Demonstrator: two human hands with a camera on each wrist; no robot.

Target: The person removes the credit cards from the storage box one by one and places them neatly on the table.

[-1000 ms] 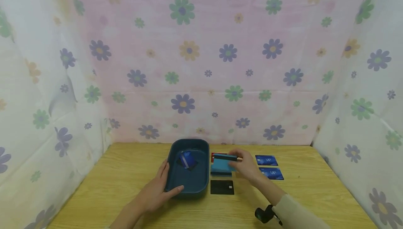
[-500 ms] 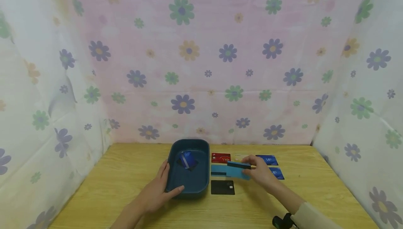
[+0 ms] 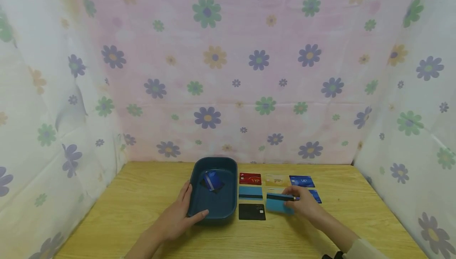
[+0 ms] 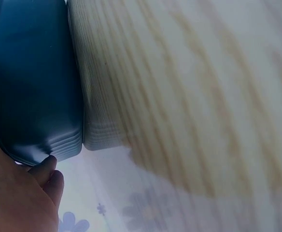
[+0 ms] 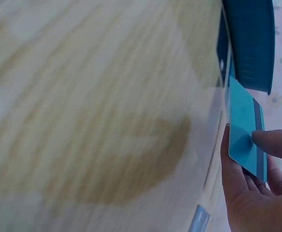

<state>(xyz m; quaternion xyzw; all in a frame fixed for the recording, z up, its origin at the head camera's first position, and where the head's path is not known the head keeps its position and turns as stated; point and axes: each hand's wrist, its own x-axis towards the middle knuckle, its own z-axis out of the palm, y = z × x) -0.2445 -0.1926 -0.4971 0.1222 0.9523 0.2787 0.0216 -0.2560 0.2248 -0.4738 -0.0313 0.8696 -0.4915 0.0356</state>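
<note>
In the head view my left hand grips the left side of a dark blue plastic bin, thumb over its near rim. A blue card lies tilted on a darker card inside. My right hand pinches a light blue card with a black stripe, low over the table right of the bin. In the right wrist view the thumb presses this card against the fingers. A pale card edge shows behind it. Nearby lie another light blue card and a black card.
Along the back row are a red VIP card, a gold card and a blue VIP card. A second blue card is partly behind my right hand. Flowered cloth walls the wooden table at back and sides.
My right hand has moved right and toward me with the pinched light blue card, uncovering the red, gold and other light blue cards. The left hand and bin stay put.
</note>
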